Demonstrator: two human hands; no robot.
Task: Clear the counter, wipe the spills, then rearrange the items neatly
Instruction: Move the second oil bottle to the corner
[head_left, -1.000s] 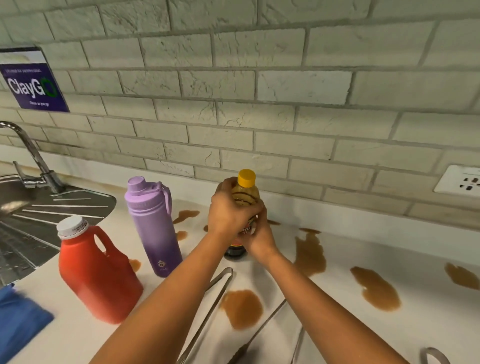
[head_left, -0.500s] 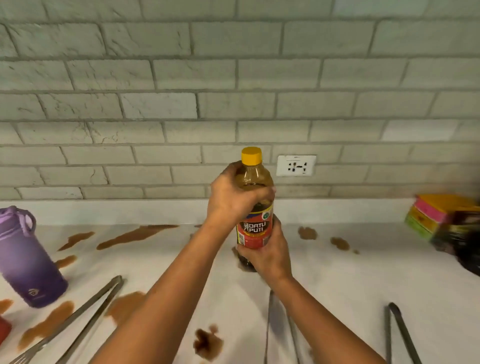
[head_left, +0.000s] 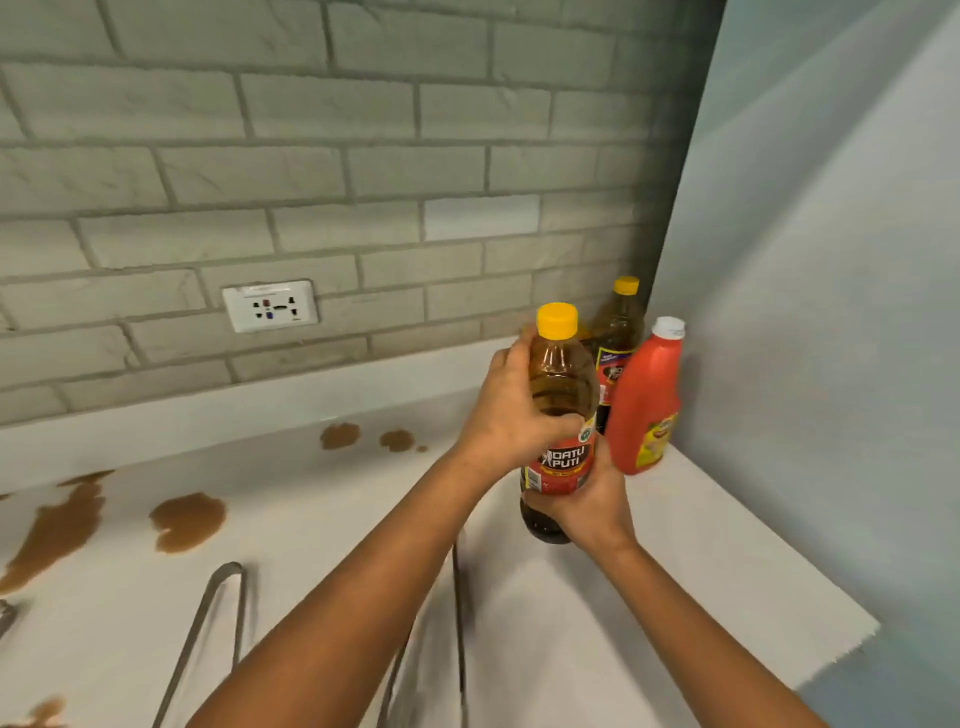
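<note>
Yellow-capped and filled with amber liquid, the vinegar bottle (head_left: 560, 410) is held upright in both hands above the white counter (head_left: 649, 597), toward its far right corner. The left hand (head_left: 511, 410) wraps around the bottle's shoulder from the left side, fingers curled over the front just above the red label, thumb up near the neck. The right hand (head_left: 589, 506) cups the lower part from beneath and behind, fingers closed around the dark base so the label shows between the two grips. Whether the base touches the counter I cannot tell; it looks lifted just off the surface. Both forearms reach forward from the bottom of the view and converge at the bottle, the left arm crossing diagonally from lower left, the right coming up from lower right.

Just beyond the bottle, in the corner where the grey brick wall (head_left: 311, 171) meets a pale blue side wall (head_left: 831, 312), stand a second yellow-capped bottle (head_left: 618, 332) and a red jug with a white cap (head_left: 644, 405), close together. Brown spills (head_left: 187, 519) mark the counter to the left, with smaller spots (head_left: 340, 435) near the backsplash. Metal tongs (head_left: 208, 639) lie on the counter near the left forearm. A white wall socket (head_left: 270, 305) sits in the brickwork.
</note>
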